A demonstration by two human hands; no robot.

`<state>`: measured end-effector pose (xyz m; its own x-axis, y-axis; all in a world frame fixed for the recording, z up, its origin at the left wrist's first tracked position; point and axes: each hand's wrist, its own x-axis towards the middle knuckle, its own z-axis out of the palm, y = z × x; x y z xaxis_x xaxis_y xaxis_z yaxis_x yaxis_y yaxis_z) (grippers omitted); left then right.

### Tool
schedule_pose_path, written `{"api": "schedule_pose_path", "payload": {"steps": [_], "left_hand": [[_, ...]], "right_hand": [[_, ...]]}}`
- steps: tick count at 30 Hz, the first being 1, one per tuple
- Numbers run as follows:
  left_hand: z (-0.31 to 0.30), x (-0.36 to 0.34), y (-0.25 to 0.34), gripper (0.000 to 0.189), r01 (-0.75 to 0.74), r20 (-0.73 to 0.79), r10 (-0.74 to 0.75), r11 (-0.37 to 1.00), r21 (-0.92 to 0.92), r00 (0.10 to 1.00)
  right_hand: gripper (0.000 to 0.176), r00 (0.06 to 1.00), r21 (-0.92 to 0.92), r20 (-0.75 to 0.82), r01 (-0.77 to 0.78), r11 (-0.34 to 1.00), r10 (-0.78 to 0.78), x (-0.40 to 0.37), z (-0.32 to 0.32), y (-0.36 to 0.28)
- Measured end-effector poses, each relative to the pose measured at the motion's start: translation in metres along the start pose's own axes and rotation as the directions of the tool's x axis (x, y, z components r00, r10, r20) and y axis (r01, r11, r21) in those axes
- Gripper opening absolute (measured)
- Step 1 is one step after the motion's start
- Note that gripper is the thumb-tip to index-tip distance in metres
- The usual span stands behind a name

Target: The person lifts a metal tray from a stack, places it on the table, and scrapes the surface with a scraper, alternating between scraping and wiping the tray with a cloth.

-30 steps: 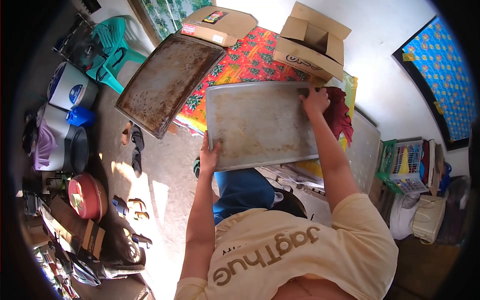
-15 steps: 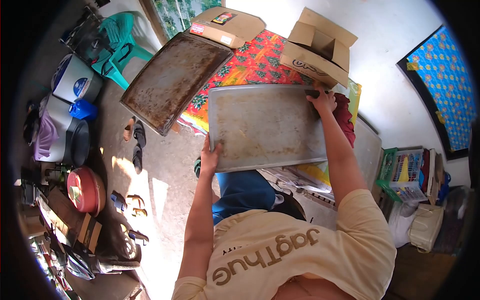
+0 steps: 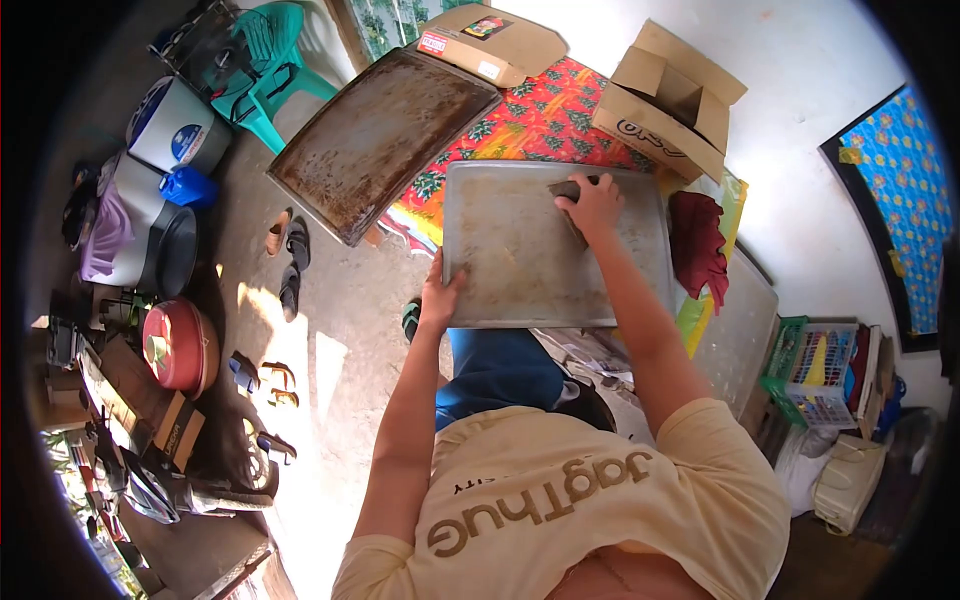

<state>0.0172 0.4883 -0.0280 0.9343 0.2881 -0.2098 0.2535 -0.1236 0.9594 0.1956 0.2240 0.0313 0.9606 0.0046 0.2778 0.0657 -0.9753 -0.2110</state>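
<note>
A grey metal baking tray, stained brown in patches, lies before me at the near end of the table. My left hand is closed on its left edge, thumb over the rim. On the tray's upper right part, my right hand presses a dark, flat scraper-like tool against the surface; fingers partly hide it. Beyond, to the left, a second baking tray, heavily browned, rests overhanging the table's side. A dark red cloth lies just right of the grey tray.
Red patterned tablecloth covers the table. An open cardboard box and a flatter carton stand at its far end. Sandals lie on the floor at left, near a red round container. Plastic baskets are at right.
My right hand has slid left across the grey tray with the dark tool, away from its right edge. The left hand keeps its hold. The red cloth shows more fully.
</note>
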Motion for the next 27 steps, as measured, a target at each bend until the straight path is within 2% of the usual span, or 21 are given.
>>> {"api": "schedule_pose_path", "payload": {"steps": [3, 6, 7, 10, 14, 17, 20, 23, 25, 26, 27], "left_hand": [[0.001, 0.001, -0.005, 0.073, 0.0, -0.02, 0.0, 1.0, 0.011, 1.0], [0.002, 0.0, -0.003, 0.073, -0.023, -0.023, 0.024, 0.999, 0.046, 0.999], [0.0, -0.001, -0.003, 0.074, -0.033, -0.022, 0.034, 0.997, 0.068, 0.999], [-0.001, -0.003, -0.001, 0.072, 0.016, -0.012, -0.015, 0.998, 0.063, 1.0], [0.0, -0.001, -0.008, 0.073, -0.027, -0.032, 0.03, 0.996, 0.087, 0.999], [0.002, 0.003, -0.011, 0.076, -0.033, -0.034, 0.036, 0.996, 0.08, 0.999], [0.0, 0.003, -0.017, 0.076, -0.033, -0.045, 0.039, 0.992, 0.121, 0.998], [0.0, 0.003, -0.019, 0.077, -0.018, -0.053, 0.026, 0.988, 0.152, 0.998], [0.003, 0.005, -0.017, 0.077, -0.045, -0.063, 0.053, 0.991, 0.129, 0.997], [0.003, 0.003, -0.013, 0.076, 0.009, -0.046, -0.003, 0.991, 0.137, 0.999], [0.0, -0.003, 0.002, 0.075, 0.062, -0.029, -0.058, 0.987, 0.147, 0.998]], "right_hand": [[0.05, 0.99, 0.082, 0.06, 0.125, 0.989, -0.13, -0.012, 0.008, -0.016], [0.049, 0.898, 0.015, -0.066, 0.436, 0.9, -0.435, -0.043, 0.0, -0.044], [0.046, 0.894, 0.05, -0.129, 0.439, 0.897, -0.43, -0.038, 0.008, -0.038], [0.049, 0.967, -0.011, -0.088, 0.239, 0.971, -0.239, -0.009, 0.006, -0.02], [0.047, 0.928, 0.098, 0.004, 0.372, 0.923, -0.374, -0.029, 0.006, -0.027], [0.046, 0.883, 0.112, -0.035, 0.469, 0.876, -0.468, -0.057, -0.003, -0.044], [0.048, 0.963, 0.173, -0.075, 0.268, 0.948, -0.259, -0.036, 0.011, -0.03], [0.05, 0.965, 0.126, -0.008, 0.26, 0.957, -0.261, -0.044, -0.005, -0.047], [0.049, 0.913, 0.16, -0.025, 0.405, 0.9, -0.406, -0.065, -0.001, -0.063], [0.049, 0.878, 0.173, -0.033, 0.476, 0.862, -0.478, -0.072, -0.001, -0.068], [0.048, 0.874, 0.169, -0.005, 0.479, 0.861, -0.486, -0.071, -0.003, -0.071]]}}
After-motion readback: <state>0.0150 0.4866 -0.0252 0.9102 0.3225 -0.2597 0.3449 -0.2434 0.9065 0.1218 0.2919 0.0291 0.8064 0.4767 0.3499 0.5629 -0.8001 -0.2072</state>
